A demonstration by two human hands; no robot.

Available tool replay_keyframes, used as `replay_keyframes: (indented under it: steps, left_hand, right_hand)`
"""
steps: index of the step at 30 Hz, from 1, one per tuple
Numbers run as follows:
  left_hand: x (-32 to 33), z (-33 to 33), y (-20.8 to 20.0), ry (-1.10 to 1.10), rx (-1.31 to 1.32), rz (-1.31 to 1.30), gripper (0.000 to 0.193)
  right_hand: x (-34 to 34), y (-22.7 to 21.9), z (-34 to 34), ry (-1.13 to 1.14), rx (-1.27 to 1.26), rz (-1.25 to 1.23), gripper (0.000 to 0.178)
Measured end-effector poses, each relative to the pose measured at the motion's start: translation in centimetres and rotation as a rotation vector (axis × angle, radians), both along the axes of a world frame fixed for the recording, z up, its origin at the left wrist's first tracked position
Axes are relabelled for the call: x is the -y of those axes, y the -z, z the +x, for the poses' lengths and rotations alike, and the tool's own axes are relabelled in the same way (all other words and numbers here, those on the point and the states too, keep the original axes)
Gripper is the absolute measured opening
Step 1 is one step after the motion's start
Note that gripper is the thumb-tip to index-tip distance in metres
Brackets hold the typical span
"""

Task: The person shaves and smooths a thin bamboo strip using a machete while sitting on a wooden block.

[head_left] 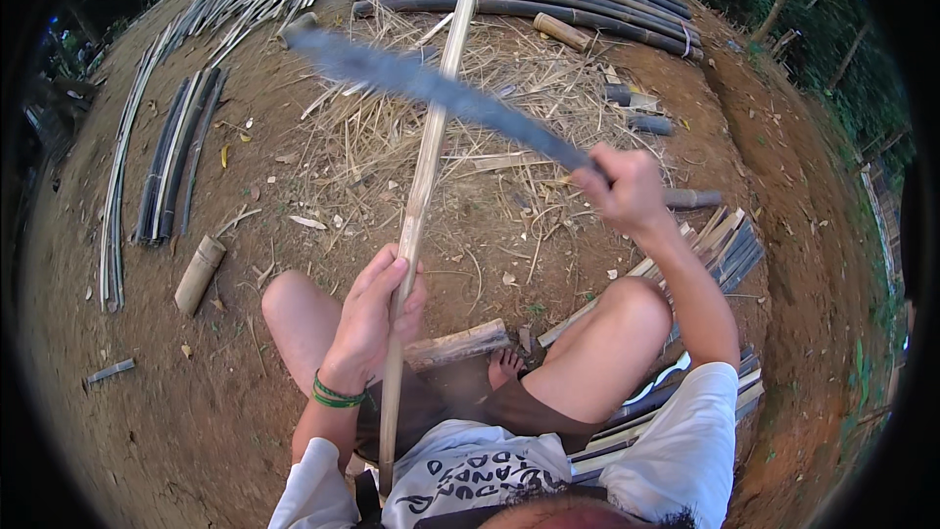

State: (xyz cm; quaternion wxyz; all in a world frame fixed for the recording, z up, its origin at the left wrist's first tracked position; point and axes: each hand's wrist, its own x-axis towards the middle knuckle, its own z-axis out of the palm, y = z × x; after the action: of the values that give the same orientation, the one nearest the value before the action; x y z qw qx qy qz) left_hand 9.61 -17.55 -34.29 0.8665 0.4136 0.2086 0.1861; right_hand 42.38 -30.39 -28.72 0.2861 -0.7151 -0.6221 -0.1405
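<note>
My left hand (pixel 384 296) is closed around a long pale bamboo strip (pixel 423 171), which runs from my lap up past the far edge of the view. Green bands circle that wrist. In my right hand (pixel 624 189) I grip a machete by its handle, hidden in my fingers. Its long dark machete blade (pixel 441 90) is smeared by motion and points to the far left. The blade crosses over the strip in the view; whether the two touch I cannot tell. Between my bent knees lies a short bamboo log (pixel 458 345).
Shavings (pixel 499 127) litter the brown dirt ahead. Long dark bamboo poles (pixel 548 15) are stacked at the far side. Split bamboo strips (pixel 176 152) lie at left near a short bamboo piece (pixel 200 275). More split bamboo (pixel 729 250) is bundled beside my right knee.
</note>
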Motion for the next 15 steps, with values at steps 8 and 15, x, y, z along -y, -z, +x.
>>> replay_keyframes:
  steps: [8,15]
  left_hand:
    - [1.3,1.9,-1.1,0.008,-0.134,0.035,0.029]
    - [1.5,1.5,-1.6,0.009,-0.128,0.079,0.028]
  right_hand:
    - [-1.6,1.8,-5.0,-0.241,0.194,-0.137,0.065]
    - [-2.5,1.3,-4.4,-0.264,0.240,-0.131,0.068]
